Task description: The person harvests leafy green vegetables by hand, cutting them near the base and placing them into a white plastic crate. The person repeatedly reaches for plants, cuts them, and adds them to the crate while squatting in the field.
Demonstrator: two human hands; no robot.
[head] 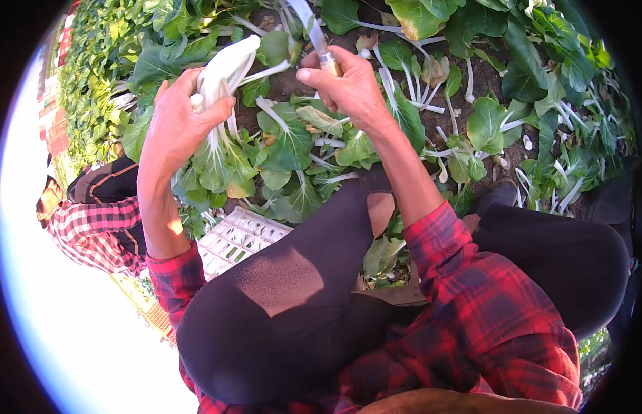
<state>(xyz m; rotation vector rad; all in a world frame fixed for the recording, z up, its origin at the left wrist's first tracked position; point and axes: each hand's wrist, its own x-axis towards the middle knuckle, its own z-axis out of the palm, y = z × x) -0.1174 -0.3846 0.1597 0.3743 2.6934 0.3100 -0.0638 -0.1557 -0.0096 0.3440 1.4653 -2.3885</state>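
My left hand is closed around a bok choy plant, its thick white stem base pointing up and its green leaves hanging below. To the right, my right hand grips the handle of a knife; its metal blade points up and away, past the picture's top edge. The blade and the plant are apart. Under both hands lie loose green leaves with white stalks on dark soil.
A white plastic crate stands by my left knee. Leafy plants grow at the far left and top. Another person in a checked shirt crouches at the left. Cut leaves litter the soil at the right, near my shoe.
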